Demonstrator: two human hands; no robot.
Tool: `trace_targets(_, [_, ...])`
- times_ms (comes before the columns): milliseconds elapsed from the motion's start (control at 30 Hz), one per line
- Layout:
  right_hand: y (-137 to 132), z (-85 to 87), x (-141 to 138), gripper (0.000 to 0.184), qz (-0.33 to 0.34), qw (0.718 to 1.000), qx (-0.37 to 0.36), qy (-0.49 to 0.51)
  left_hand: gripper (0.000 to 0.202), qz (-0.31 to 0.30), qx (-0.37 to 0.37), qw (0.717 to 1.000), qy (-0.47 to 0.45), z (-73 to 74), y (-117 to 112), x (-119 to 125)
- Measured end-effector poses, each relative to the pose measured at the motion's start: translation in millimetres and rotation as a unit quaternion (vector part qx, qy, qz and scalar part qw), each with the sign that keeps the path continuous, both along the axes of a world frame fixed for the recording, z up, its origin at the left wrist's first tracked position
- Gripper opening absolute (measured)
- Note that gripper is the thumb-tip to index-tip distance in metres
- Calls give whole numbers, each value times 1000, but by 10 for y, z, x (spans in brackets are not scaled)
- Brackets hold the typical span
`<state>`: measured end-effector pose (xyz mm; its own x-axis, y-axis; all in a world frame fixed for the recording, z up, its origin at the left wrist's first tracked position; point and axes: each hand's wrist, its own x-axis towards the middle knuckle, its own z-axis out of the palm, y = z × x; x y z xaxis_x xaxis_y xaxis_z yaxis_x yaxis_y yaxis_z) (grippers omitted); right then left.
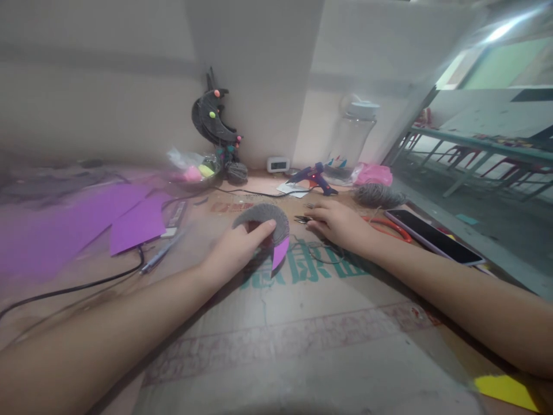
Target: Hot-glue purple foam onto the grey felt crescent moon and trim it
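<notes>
A crescent (pixel 280 219) wrapped in grey yarn, with a bare purple tip, lies between the thumb and fingers of my left hand (pixel 242 245). Its loose yarn (pixel 326 253) trails onto the board to the right. My right hand (pixel 337 222) is closed over the middle of a pair of scissors with orange handles (pixel 395 227). The metal points (pixel 302 219) stick out past my fingertips, and my palm hides the middle.
Purple sheets (pixel 133 222), a pen (pixel 162 253) and a black cable lie left. Behind are a decorated dark crescent (pixel 211 118), a small clock (pixel 278 165), a glue gun (pixel 315 177) and a bottle (pixel 354 132). Grey yarn (pixel 378 196) and a phone (pixel 434 236) sit right.
</notes>
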<state>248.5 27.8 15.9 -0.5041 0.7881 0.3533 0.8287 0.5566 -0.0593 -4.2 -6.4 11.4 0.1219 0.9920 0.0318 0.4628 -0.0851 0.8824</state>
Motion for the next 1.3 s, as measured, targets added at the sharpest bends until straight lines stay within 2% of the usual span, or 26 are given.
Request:
trace_targets(67, [-77, 67, -53, 25, -7, 996, -27, 88, 44, -20, 4, 1000, -14, -13, 6, 1])
trace_targets(133, [-192, 135, -141, 30, -36, 976, -99, 188, 41, -35, 13, 999, -38, -20, 7, 6])
trace_targets(233, [-374, 192, -299, 37, -54, 913, -257, 311, 39, -30, 13, 998, -61, -3, -9, 20])
trace_targets(300, [-454, 192, -387, 39, -55, 884, -308, 348, 38, -27, 14, 998, -56, 19, -23, 30])
trace_targets(433, [-486, 147, -472, 34, -40, 879, -300, 369, 33, -73, 31, 995, -67, 30, -36, 37])
trace_targets(567, [-467, 101, -477, 33, -14, 863, -325, 387, 33, -101, 35, 991, -77, 2, -27, 33])
trace_targets(700, [-473, 80, -456, 36, -21, 863, -293, 410, 39, -146, 51, 985, -73, 5, -11, 36])
trace_targets(833, [-481, 71, -432, 39, -34, 855, -278, 436, 37, -193, 63, 973, -112, 10, 3, 45])
trace_targets(1067, [-464, 48, -423, 38, -20, 850, -276, 448, 34, -198, 14, 975, -95, -72, 33, 25])
trace_targets(1167, [-453, 32, -418, 37, -22, 856, -272, 440, 30, -204, 34, 974, -93, -80, 40, 33])
trace_targets(1233, [-449, 24, -416, 36, -19, 856, -270, 441, 27, -193, 31, 972, -130, -89, 47, 50])
trace_targets(1300, [-449, 18, -415, 35, -15, 854, -269, 445, 26, -165, -4, 967, -193, -110, 59, 72])
